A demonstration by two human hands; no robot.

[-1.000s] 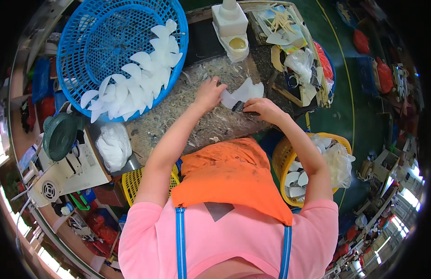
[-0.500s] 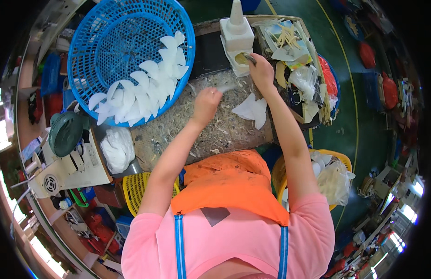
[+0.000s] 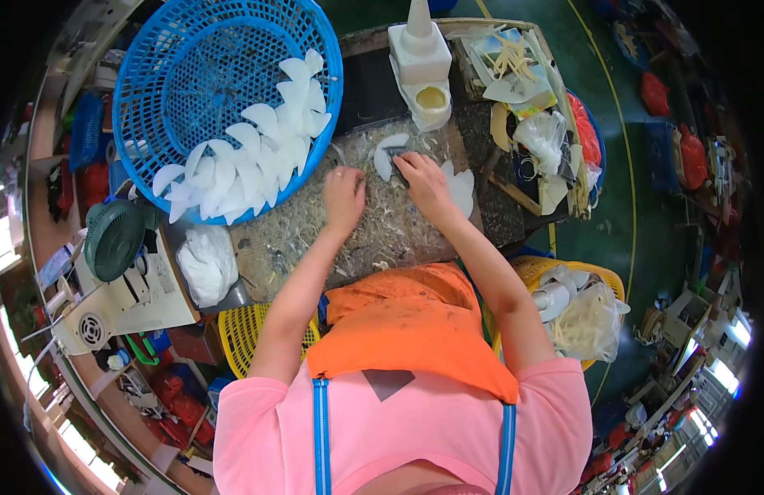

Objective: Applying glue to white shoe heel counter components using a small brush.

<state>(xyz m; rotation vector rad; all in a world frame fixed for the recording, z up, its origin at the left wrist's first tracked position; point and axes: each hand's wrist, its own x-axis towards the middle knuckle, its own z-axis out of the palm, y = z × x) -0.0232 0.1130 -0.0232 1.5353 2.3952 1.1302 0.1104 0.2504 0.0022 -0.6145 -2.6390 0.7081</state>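
Observation:
My right hand (image 3: 423, 186) is closed over the worn board, gripping a small dark tool (image 3: 400, 172) mostly hidden under the fingers. Its tip end meets a curved white piece (image 3: 384, 160) lying on the board (image 3: 382, 227). Beneath and beside that hand, another white piece (image 3: 460, 190) shows in part. To the left, my left hand (image 3: 345, 200) rests low over the board with fingers curled together, and I see nothing in them. Beyond my hands stands a white bottle (image 3: 417, 58) with a cone top and a cup of yellowish paste (image 3: 431, 99) at its front.
A blue basket (image 3: 337, 78) at the left holds overlapping white crescent pieces (image 3: 262, 153). Scraps and plastic bags (image 3: 540, 140) lie at the right. Yellow baskets (image 3: 242, 338) flank my lap; a green fan (image 3: 114, 239) stands far left.
My right hand has moved from the paste cup toward me and left, down to the board with the tool. My left hand has drawn back left; the curved white piece now lies on the board.

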